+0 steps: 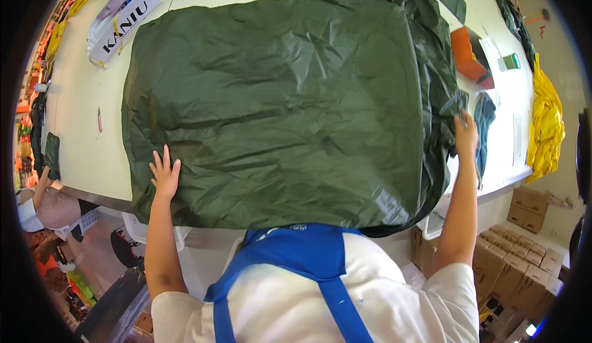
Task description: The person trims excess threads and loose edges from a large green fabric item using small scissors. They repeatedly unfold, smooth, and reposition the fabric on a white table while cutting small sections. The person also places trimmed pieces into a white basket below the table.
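one green sheet point(271, 115) is spread on the table point(80, 96), pinched at its edge by the right hand point(467, 138), touched by the flatly spread left hand point(164, 176)

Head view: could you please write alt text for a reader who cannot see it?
A wrinkled dark green sheet covers much of a white table; the person's left hand rests on its left part, and the right hand holds bunched green material beyond its right edge. Farther right are an orange box and yellow material.
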A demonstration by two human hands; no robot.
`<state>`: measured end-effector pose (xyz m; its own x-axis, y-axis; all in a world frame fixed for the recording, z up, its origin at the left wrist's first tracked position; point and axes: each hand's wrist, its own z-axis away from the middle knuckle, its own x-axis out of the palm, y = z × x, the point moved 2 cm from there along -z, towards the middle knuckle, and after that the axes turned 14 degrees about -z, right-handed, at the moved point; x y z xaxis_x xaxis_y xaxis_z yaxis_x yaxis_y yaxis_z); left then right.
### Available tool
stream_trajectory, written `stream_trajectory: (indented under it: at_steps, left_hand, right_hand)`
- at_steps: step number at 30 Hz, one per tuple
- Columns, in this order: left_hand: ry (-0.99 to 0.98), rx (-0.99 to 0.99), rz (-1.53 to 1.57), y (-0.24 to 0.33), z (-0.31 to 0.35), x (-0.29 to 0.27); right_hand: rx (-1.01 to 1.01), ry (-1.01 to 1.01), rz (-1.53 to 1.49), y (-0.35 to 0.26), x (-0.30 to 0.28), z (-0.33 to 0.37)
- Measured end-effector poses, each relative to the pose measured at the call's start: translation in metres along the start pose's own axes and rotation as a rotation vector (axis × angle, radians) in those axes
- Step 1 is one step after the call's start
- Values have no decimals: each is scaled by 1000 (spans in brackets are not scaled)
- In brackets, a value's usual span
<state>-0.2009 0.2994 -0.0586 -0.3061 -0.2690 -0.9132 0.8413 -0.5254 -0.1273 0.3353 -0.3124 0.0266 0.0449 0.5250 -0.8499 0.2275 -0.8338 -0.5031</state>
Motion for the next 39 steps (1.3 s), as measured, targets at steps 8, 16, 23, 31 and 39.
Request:
stream_trajectory:
  at_steps: [8, 16, 23, 31, 39]
  left_hand:
    - [-6, -85, -94, 14, 11, -5]
    - [34, -102, -50, 15, 12, -13]
    - [170, 190, 21, 114, -225, -118]
    - [246, -211, -124, 133, -335, -139]
    - [316, 271, -169, 132, -51, -67]
  right_hand:
    - [71, -263, 250, 34, 91, -165]
    - [-242, 286, 231, 66, 53, -223]
    - [-274, -325, -179, -111, 206, -272]
    - [-365, -178, -320, -148, 239, -300]
    - [-41, 283, 5, -59, 81, -30]
